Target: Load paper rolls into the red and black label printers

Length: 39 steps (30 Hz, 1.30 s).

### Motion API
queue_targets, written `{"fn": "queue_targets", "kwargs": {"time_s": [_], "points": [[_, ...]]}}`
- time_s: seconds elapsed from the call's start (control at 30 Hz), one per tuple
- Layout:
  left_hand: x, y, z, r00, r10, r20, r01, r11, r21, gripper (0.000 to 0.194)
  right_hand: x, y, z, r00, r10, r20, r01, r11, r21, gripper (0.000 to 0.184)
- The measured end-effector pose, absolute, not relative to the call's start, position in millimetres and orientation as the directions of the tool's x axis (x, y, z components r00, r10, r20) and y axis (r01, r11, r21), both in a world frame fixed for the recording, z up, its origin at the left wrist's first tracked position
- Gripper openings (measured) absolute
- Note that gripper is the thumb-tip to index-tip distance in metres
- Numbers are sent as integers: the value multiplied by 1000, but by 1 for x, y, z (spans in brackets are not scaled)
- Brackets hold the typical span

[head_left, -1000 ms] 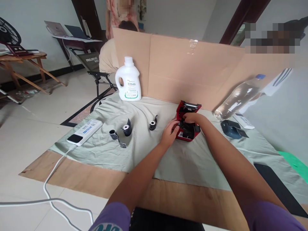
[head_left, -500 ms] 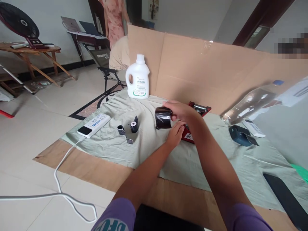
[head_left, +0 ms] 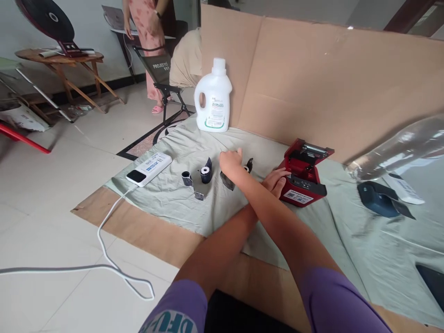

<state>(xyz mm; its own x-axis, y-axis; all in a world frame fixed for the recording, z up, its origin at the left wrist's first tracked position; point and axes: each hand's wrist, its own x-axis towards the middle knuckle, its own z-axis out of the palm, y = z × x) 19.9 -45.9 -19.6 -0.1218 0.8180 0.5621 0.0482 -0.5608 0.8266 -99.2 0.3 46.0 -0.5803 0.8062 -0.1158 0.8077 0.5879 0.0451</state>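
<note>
Printer (head_left: 302, 187) open against our loosely spread left hand (head_left: 275, 181), our curled right hand (head_left: 231, 162) seemingly grips a roll (head_left: 227, 181); we judge this the placing step, next needing gentle release.

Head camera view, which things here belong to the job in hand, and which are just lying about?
In the job, it seems:
red machine, lid raised, left hand against it
dark piece at the right hand
small dark rolls, probably

Just lying about, apparently:
white jug
clear bottle
white corded device
fan
</note>
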Motion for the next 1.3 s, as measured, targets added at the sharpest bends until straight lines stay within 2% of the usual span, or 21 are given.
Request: {"fn": "queue_targets", "kwargs": {"time_s": [0.1, 0.23, 0.3, 0.4, 0.5, 0.6, 0.7, 0.77, 0.87, 0.93, 1.0, 1.1, 1.2, 1.3], "points": [[22, -40, -25, -126, 814, 568, 51, -566, 823, 34, -90, 2, 56, -557, 816, -153, 825, 565, 5, 34], [24, -30, -33, -119, 825, 553, 57, -550, 833, 33, -49, 2, 79, -499, 866, -6, 864, 498, -76, 51], [25, -26, -36, -94, 833, 545, 58, -542, 839, 32, -25, -3, 82, -484, 874, -55, 875, 481, -51, 52], [25, -23, -37, -82, 831, 551, 75, -546, 834, 31, 2, -19, 72, -495, 860, -123, 867, 498, -8, 41], [25, -23, -36, -86, 837, 541, 127, -529, 839, 30, 13, -36, 57, -478, 878, -30, 878, 478, -10, 29], [25, -26, -34, -72, 837, 543, 183, -524, 832, 32, 16, -43, 52, -427, 904, 40, 901, 428, -71, 22], [25, -30, -31, -77, 828, 555, 179, -536, 825, 32, 22, -38, 58, -412, 909, 64, 878, 415, -238, 21], [25, -34, -30, -86, 836, 542, 130, -530, 838, 32, 29, -31, 65, -417, 908, 38, 798, 386, -463, 24], [23, -39, -31, -104, 875, 473, 24, -473, 881, 31, 43, -25, 81, -475, 880, 1, 522, 282, -805, 28], [22, -41, -32, -129, 900, 417, -1, -421, 907, 28, 54, -24, 93, -493, 870, -13, 330, 172, -928, 28], [23, -43, -32, -158, 912, 380, 16, -382, 924, 28, 67, -26, 105, -478, 877, -50, 202, 54, -978, 29], [25, -45, -31, -180, 913, 365, 12, -369, 929, 33, 93, -28, 121, -479, 872, -100, 102, -58, -993, 33], [26, -48, -29, -176, 913, 368, -24, -377, 926, 39, 125, -25, 131, -468, 876, -121, 84, -92, -992, 33], [25, -51, -27, -245, 851, 465, 65, -464, 883, 49, 157, -17, 133, -415, 897, -151, 123, -109, -986, 32]]}}
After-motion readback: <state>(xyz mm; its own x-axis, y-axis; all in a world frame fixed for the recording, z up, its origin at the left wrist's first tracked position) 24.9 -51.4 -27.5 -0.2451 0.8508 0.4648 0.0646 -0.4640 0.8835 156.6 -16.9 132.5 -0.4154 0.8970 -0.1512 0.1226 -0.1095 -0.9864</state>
